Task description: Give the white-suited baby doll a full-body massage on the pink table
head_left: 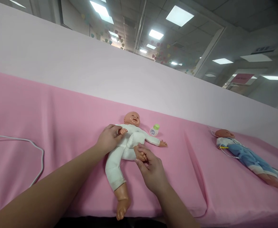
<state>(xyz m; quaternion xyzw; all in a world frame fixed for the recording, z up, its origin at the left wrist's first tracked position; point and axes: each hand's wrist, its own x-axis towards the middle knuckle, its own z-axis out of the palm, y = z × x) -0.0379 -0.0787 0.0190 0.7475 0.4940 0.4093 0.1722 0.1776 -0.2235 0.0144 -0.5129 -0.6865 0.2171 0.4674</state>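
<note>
Doll (130, 141) with white cloth body and tan plastic head lies face-up on the pink cloth-covered surface (181, 171). Fingers of my left hand (107, 139) hold its plastic hand (123, 130), tips partly hidden; my right hand's (154, 172) fingers grip its raised foot (140, 154). Its other foot (123, 205) reaches the front edge. I can't read the clear, green-capped bottle's (154, 131) label.

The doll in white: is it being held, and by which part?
Yes, the doll is held in two places: the right hand grips one foot, and the left hand holds one little plastic hand.
</note>
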